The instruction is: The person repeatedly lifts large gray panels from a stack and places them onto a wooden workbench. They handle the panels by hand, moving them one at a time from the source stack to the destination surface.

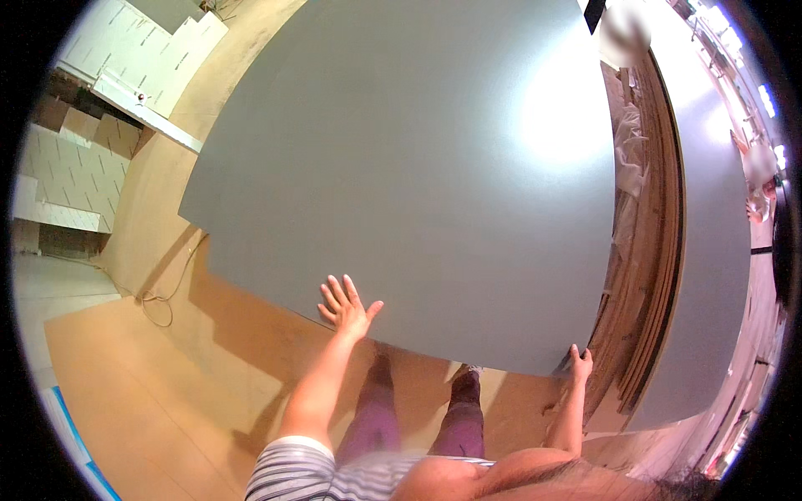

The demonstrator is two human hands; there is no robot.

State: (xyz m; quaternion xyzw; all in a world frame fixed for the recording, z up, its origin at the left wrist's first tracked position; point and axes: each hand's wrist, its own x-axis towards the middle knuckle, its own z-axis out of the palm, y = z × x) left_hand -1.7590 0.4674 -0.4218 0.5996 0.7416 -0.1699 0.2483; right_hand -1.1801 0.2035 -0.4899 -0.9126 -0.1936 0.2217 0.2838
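Note:
A large, smooth grey panel (401, 175) fills the middle of the view, with a bright glare on its far right part. My left hand (347, 313) lies flat on the panel near its close edge, fingers spread and thumb out to the right. At the panel's near right corner, my right hand (581, 362) grips the edge, some of its fingers hidden. Both arms reach forward from the lower edge of the picture.
Right of the panel stands a stack of brown boards (660, 250) with crumpled plastic, then another grey panel (714, 234). White printed boards (83, 159) lie at left. A cable (171, 305) crosses the tan floor. Other people, partly visible, are at the far right.

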